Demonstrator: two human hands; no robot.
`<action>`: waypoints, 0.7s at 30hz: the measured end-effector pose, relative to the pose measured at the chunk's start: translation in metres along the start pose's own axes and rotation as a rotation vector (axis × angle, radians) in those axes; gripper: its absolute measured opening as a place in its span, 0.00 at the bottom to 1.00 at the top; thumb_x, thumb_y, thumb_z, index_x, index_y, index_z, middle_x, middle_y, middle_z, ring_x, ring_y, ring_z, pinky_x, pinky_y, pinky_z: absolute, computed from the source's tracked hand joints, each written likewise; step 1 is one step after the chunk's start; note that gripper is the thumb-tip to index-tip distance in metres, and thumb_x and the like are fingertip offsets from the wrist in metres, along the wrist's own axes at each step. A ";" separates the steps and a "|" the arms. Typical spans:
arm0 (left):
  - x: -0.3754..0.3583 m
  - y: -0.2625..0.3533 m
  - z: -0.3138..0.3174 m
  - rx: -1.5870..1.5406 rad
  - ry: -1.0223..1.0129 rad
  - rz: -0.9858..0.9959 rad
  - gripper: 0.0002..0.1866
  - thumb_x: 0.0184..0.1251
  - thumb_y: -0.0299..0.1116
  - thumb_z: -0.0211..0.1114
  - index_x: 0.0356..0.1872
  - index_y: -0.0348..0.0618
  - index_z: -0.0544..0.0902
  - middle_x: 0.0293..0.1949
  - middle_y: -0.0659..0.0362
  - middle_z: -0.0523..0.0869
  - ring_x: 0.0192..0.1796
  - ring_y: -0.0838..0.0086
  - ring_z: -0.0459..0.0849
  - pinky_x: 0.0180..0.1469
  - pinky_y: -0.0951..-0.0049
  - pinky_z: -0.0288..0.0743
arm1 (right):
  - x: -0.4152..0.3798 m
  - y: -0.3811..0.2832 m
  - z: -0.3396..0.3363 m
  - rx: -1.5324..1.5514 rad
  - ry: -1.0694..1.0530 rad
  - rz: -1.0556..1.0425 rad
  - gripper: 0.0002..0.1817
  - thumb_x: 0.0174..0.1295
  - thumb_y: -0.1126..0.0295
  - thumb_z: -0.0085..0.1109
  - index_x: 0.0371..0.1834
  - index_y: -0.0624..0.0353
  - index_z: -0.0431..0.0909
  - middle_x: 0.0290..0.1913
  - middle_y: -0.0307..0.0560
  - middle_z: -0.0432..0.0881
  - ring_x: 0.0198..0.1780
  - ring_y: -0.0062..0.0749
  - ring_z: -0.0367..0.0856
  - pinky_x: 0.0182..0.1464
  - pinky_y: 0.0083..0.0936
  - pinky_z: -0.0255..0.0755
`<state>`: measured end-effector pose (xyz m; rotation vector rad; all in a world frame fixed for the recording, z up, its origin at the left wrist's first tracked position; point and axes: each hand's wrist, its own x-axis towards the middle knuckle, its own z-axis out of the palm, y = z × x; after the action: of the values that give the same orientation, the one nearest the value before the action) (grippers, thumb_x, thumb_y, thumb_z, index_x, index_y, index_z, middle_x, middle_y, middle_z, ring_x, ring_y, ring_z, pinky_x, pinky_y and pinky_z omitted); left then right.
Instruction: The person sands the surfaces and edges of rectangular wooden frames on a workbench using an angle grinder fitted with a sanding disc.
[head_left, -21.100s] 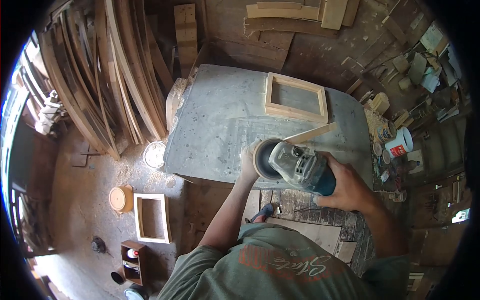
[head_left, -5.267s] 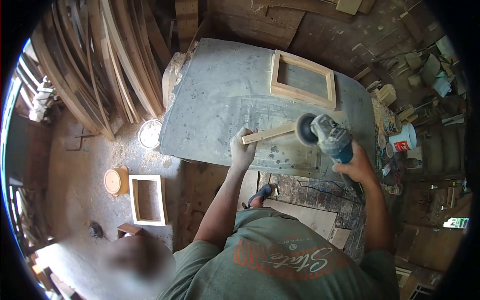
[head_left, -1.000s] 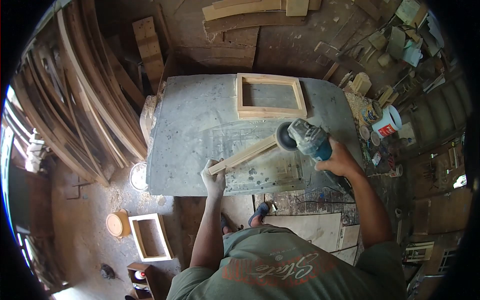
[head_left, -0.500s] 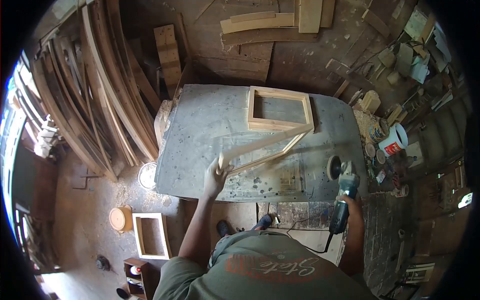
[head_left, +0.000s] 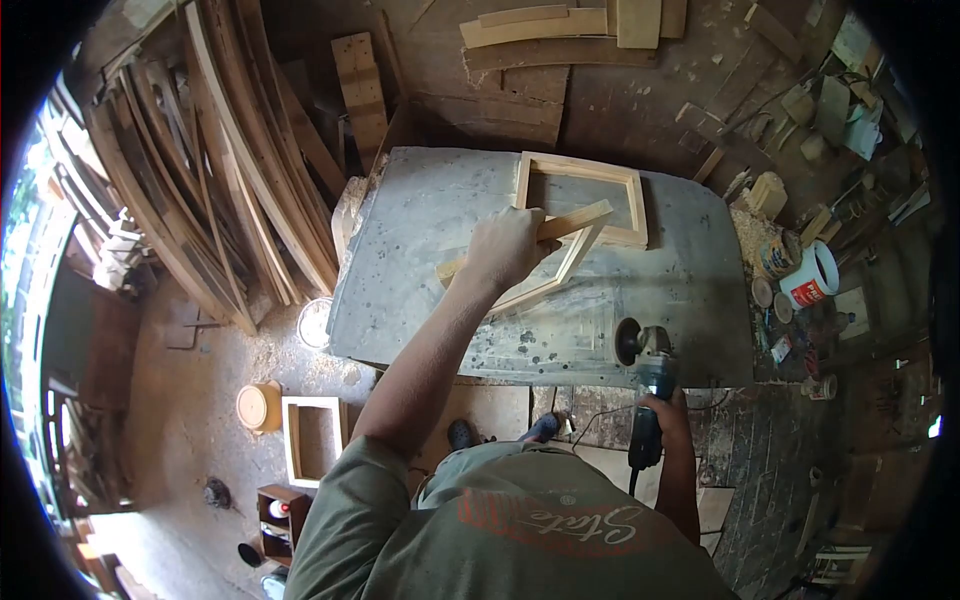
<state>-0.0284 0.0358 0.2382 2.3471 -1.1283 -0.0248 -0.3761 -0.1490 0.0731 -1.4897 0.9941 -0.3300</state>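
Head cam: left hand (head_left: 505, 245) has its grip wrapped round a frame (head_left: 585, 216), right hand (head_left: 672, 415) round the grinder (head_left: 647, 438); I'd keep the disc (head_left: 627, 341) well clear.

Grinder (head_left: 655, 374) drawn back, held frame (head_left: 580, 218) regripped mid-side

Bare, pale wood gives the held frame (head_left: 578, 219) a matt face over a dull, spotted surface (head_left: 420, 210); the grinder (head_left: 655, 378) has a dark plastic-looking casing (head_left: 646, 432), the bucket (head_left: 804, 277) smooth plastic, the shirt (head_left: 520, 560) matt cloth.
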 end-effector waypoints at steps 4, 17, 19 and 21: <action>-0.021 -0.017 -0.017 -0.024 -0.057 -0.080 0.14 0.58 0.40 0.73 0.40 0.42 0.86 0.32 0.50 0.88 0.35 0.58 0.87 0.40 0.60 0.78 | 0.011 0.001 0.015 -0.036 -0.135 -0.068 0.27 0.42 0.78 0.67 0.50 0.58 0.74 0.40 0.40 0.78 0.39 0.27 0.78 0.41 0.27 0.75; -0.075 -0.071 0.055 -1.011 0.228 -0.187 0.18 0.63 0.40 0.73 0.45 0.36 0.84 0.34 0.65 0.86 0.39 0.82 0.80 0.43 0.76 0.76 | 0.084 -0.028 0.158 -0.745 -0.332 -0.256 0.44 0.34 0.57 0.74 0.61 0.58 0.69 0.50 0.61 0.83 0.53 0.54 0.82 0.54 0.40 0.75; -0.079 -0.076 0.063 -1.010 0.225 -0.217 0.18 0.63 0.40 0.73 0.45 0.36 0.84 0.34 0.65 0.86 0.38 0.82 0.79 0.44 0.76 0.75 | 0.087 -0.042 0.180 -0.859 -0.372 -0.222 0.46 0.35 0.56 0.73 0.63 0.56 0.67 0.51 0.61 0.83 0.53 0.55 0.82 0.55 0.42 0.75; -0.079 -0.080 0.065 -1.020 0.235 -0.232 0.18 0.63 0.40 0.73 0.45 0.36 0.84 0.33 0.66 0.86 0.38 0.83 0.79 0.44 0.76 0.75 | 0.087 -0.058 0.194 -0.948 -0.425 -0.189 0.46 0.36 0.55 0.73 0.64 0.56 0.66 0.51 0.60 0.83 0.53 0.55 0.81 0.56 0.43 0.75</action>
<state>-0.0377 0.1052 0.1281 1.4841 -0.5105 -0.3188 -0.1644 -0.0895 0.0560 -2.3834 0.6713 0.3884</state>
